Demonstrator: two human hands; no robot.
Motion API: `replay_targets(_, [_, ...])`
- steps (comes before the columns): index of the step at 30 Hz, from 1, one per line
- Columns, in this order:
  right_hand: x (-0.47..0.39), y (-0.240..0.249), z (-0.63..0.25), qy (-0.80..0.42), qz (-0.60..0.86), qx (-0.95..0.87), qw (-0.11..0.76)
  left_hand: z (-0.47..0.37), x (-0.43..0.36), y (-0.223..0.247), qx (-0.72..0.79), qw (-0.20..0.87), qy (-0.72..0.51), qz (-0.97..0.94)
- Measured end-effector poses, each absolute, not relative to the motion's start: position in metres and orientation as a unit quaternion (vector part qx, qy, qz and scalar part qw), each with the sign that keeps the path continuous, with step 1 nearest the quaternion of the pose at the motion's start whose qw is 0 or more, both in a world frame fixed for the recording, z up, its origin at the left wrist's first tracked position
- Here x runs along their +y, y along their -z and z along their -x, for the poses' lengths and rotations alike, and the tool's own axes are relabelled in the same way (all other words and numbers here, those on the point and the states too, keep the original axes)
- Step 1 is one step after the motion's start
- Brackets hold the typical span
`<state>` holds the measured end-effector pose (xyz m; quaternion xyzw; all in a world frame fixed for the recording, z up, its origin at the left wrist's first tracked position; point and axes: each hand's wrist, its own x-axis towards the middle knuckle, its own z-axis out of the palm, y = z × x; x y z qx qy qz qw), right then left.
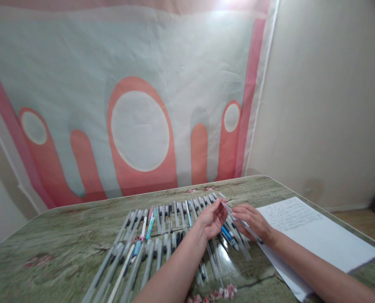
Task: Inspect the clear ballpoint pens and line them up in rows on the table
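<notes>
A slim clear pen [252, 232] runs slantwise between my two hands, above the right part of the pens on the table. My left hand [213, 219] pinches its upper end with curled fingers. Around its middle, my right hand [253, 221] has its fingers closed. Rows of clear pens with dark parts [149, 256] lie side by side to the left and under my left forearm. Blue pens [228, 236] rest just below my hands. A pink and white pen [143, 227] and a turquoise pen [150, 226] lie in the far row.
White paper [320, 235] with handwriting on its upper part lies at the right, partly under my right forearm. The wood-patterned table [64, 240] has rounded far corners. Behind it hangs a grey and coral cloth [140, 130], beside a pale wall [317, 105].
</notes>
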<state>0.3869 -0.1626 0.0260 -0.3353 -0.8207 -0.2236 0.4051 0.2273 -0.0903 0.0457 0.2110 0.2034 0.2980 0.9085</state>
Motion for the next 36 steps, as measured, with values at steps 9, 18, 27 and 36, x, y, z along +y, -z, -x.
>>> replay_targets(9, [-0.1652,-0.0277,-0.3856,0.211,0.338,-0.822,0.408,-0.2272,-0.0880,-0.0442,0.198,0.904,-0.306,-0.224])
replay_targets(18, [-0.1652,-0.0266,-0.3853,0.225,0.334,-0.821,0.404,-0.2258,-0.0867,-0.0451,0.204,0.896,-0.301,-0.257])
replay_targets(27, [-0.1651,-0.0269,-0.3835,0.233,0.327,-0.822,0.405,-0.2265,-0.0889,-0.0452,0.209,0.884,-0.314,-0.275])
replay_targets(36, [-0.1638,-0.0245,-0.3850,0.220,0.336,-0.814,0.419,-0.2312,-0.0945,-0.0433,0.226,0.868,-0.335,-0.289])
